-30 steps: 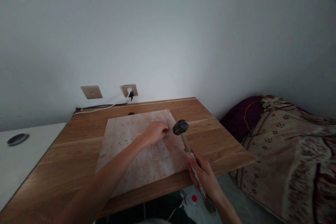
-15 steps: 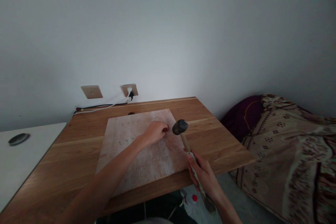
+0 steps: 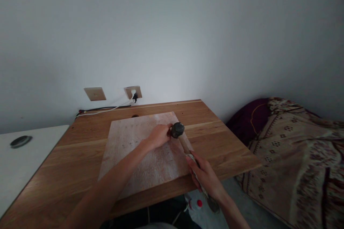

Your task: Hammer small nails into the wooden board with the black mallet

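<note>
At a wooden worktop point(image 3: 215, 139), gripping a hammer point(image 3: 184, 145) in the clenched right hand point(image 3: 202, 174), apparently aligning it over the board point(image 3: 161, 166) beside the curled left hand point(image 3: 159, 135), with contents hidden, needing careful aim next.

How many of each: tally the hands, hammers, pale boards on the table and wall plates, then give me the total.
Hands: 2, left hand and right hand
Hammer: 1
Pale board: 1
Wall plates: 2, left plate and right plate
Total: 6
</note>
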